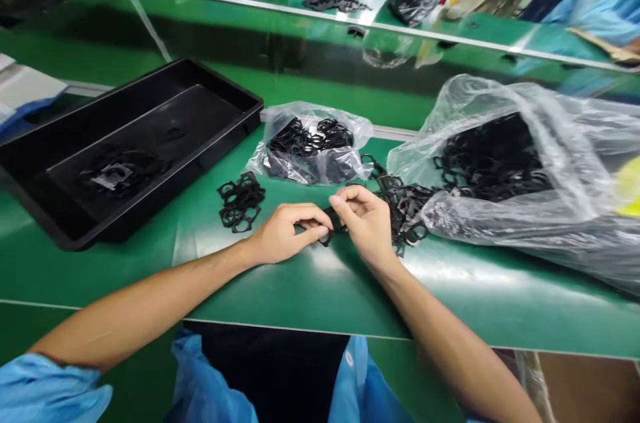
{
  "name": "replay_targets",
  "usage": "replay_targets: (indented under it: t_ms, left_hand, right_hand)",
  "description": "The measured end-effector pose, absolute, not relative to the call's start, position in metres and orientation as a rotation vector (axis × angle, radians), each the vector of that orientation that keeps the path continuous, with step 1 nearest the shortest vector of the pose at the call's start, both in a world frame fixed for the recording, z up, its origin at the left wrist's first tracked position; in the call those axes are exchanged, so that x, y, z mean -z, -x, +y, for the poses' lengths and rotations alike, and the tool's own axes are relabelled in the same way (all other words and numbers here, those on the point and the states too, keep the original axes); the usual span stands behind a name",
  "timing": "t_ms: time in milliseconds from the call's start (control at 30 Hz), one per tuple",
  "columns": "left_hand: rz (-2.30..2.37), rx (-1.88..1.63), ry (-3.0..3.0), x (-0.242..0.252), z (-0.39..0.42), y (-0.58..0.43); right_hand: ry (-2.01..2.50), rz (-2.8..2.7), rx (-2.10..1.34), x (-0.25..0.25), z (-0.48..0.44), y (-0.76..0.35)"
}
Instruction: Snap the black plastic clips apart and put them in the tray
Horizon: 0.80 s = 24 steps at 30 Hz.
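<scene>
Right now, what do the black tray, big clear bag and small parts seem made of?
Black tray: probably plastic, satin; softly shining edges. Big clear bag: likely plastic film, glossy; wrinkled, see-through. Small parts: perhaps plastic or rubber, matte; little shine.

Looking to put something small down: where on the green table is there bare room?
Free: the green table from the left hand and right hand to its near edge; also between black tray and left forearm. Crowded: right of the right hand, loose black parts reach the large bag; beyond the hands sits the small bag.
</scene>
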<state>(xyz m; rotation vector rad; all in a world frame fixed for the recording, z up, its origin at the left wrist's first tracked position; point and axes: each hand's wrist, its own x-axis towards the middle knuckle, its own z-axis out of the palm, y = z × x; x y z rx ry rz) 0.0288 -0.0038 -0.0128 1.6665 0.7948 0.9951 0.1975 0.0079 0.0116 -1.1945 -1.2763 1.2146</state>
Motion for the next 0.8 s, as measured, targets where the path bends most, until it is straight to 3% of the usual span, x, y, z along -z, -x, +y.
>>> replay_targets:
  t_ms: [200, 467, 800]
  left_hand:
    - [0.794, -1.02, -1.609, 0.01, -0.005, -0.03]
    - [0.903, -1.23, -1.581, 0.009, 0.006, -0.022]
    - [0.881, -1.11, -1.868, 0.006, 0.008, -0.016]
  right_hand:
    - [1.138, -1.128, -1.257, -0.007, 0.008, -0.19]
    - [1.165, -1.35, -1.36, -0.013, 0.011, -0.205]
    - [1.202, -1.549, -1.374, -0.022, 0.014, -0.212]
